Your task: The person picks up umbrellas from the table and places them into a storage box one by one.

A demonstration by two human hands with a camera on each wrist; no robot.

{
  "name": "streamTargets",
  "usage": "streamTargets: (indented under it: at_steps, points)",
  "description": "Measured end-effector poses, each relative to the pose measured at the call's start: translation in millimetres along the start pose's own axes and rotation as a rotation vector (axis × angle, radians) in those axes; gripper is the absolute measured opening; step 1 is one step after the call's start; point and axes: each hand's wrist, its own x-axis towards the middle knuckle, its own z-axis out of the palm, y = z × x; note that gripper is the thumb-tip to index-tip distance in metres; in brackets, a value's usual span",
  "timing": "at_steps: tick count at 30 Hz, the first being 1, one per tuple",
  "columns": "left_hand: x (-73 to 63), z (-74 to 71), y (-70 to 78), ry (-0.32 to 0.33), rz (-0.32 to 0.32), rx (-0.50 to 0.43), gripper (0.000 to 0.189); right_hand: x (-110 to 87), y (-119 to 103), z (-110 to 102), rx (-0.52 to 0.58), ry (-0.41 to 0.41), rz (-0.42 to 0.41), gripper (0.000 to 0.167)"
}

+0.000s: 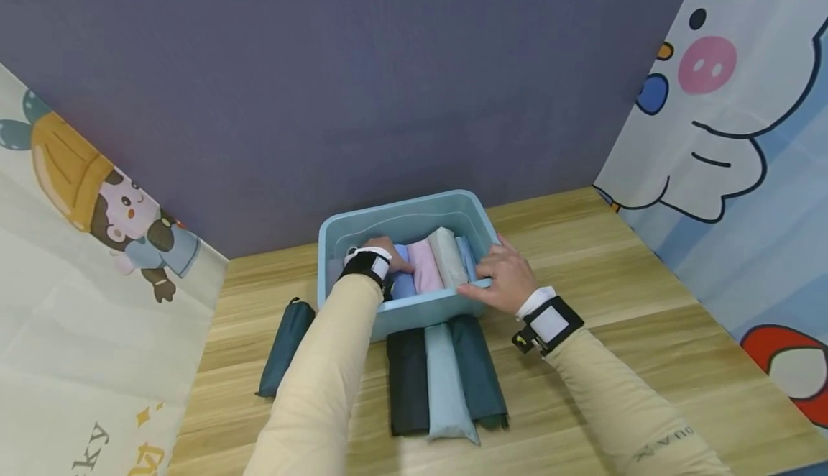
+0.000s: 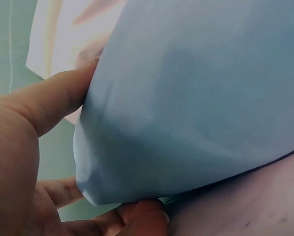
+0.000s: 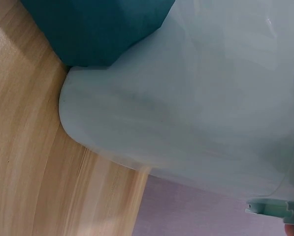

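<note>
A light blue plastic bin stands on the wooden table. My left hand reaches inside it and holds a blue fabric bundle; in the left wrist view, thumb and fingers lie on opposite sides of this bundle. Beside it in the bin stand a pink bundle, a pale grey one and another blue one. My right hand grips the bin's right front corner, thumb on the front rim. The right wrist view shows mostly the bin's outer wall.
In front of the bin lie a black bundle, a light blue one and a dark teal one side by side. A dark teal pouch with a loop lies to the left. Behind the bin rises a purple-grey panel.
</note>
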Motion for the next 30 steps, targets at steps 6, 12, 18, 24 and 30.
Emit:
streamTargets:
  at_steps: [6, 12, 18, 24, 30]
  points:
    - [10.8, 0.0, -10.3, 0.089, 0.057, -0.028, 0.07, 3.3, -4.0, 2.5, -0.004, 0.001, -0.013, 0.065]
    - [-4.0, -18.7, -6.1, 0.145, 0.092, -0.023, 0.058, 2.8, -4.9, 5.0, 0.004, 0.003, -0.014, 0.064]
    - [-52.8, -61.1, -3.5, 0.144, 0.148, -0.042, 0.07, 2.4, -1.6, 6.2, 0.007, -0.001, -0.013, 0.065]
    - [-82.1, -96.3, -24.5, 0.199, 0.195, -0.099, 0.078, 3.4, 0.5, 4.0, 0.003, -0.007, -0.008, 0.066]
    - [-103.4, -112.4, -53.3, 0.251, 0.185, -0.11, 0.075, 4.1, -1.1, 2.9, 0.006, -0.005, -0.007, 0.065]
